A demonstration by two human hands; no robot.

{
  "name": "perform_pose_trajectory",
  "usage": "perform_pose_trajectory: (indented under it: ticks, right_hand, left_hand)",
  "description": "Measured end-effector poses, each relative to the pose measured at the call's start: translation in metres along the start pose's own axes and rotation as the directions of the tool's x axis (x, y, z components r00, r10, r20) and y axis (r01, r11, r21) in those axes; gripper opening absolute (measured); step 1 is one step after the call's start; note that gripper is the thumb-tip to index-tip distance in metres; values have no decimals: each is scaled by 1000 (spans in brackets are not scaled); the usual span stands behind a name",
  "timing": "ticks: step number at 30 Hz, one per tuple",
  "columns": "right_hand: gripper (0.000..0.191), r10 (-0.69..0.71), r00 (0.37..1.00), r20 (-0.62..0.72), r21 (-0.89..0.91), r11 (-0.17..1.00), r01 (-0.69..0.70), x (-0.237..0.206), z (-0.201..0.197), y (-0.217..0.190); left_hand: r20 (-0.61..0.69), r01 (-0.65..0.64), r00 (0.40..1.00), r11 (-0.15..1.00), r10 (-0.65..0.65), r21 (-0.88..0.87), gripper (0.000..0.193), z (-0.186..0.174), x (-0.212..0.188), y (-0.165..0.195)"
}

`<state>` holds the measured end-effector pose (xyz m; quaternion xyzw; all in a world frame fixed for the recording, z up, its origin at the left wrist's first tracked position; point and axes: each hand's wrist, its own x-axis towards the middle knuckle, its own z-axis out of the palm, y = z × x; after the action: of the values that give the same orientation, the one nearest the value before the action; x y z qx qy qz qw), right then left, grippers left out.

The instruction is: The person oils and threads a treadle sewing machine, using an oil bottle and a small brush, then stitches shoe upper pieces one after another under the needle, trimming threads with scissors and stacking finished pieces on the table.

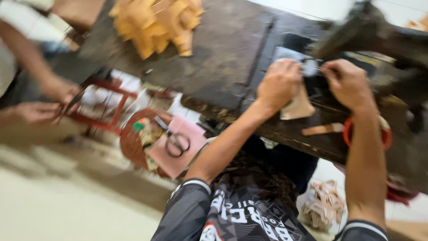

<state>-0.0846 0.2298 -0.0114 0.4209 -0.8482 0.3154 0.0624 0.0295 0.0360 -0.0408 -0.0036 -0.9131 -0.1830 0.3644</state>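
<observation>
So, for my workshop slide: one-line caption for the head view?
Left hand pressing tan piece while right hand pinches near the sewing machine on dark table.

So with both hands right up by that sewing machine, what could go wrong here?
1. The left hand and right hand pinch a small tan leather-like piece close under the dark sewing machine; fingers could get caught there.
2. The wooden-handled brush lies near the edge of the dark worn worktable and might be knocked off.
3. The view is blurred, so the exact grip is unclear.
</observation>
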Motion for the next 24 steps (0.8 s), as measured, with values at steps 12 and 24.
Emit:
perform_pose_trajectory:
  ticks: [12,24]
  right_hand:
    - [15,118,993,11,105,987,-118,-3,-16,-13]
    - [31,521,849,-88,439,785,-437,-13,-4,21]
  left_hand:
    - [167,-61,976,912,140,-406,19,-26,16,-26]
    - [290,-119,911,860,294,-497,21,-18,53,-42]
